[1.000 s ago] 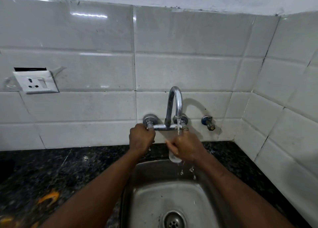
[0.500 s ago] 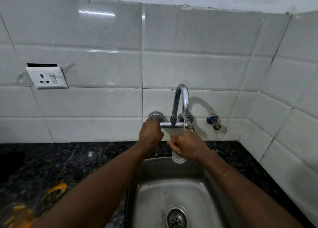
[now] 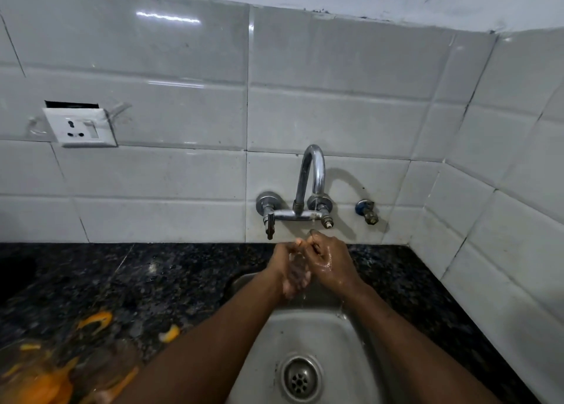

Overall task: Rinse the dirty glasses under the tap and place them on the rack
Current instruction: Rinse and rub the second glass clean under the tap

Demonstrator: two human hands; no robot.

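A clear glass (image 3: 298, 266) is over the back of the steel sink (image 3: 308, 333), just below the chrome tap (image 3: 312, 174). My right hand (image 3: 331, 261), wet and shiny, grips the glass from the right. On the glass's left side is my left hand (image 3: 285, 271), fingers curled round it and partly blurred. Only a thin trickle falls from the spout. The hands hide most of the glass. No rack is in view.
Blurred glassware with orange markings (image 3: 45, 379) stands on the dark granite counter (image 3: 152, 281) at the bottom left. A white wall socket (image 3: 81, 127) is on the tiles, a small blue valve (image 3: 367, 211) right of the tap. The drain (image 3: 300, 379) lies below.
My left hand has let go of the tap's left handle and come down onto the glass beside the right hand. The water stream has thinned to a trickle.
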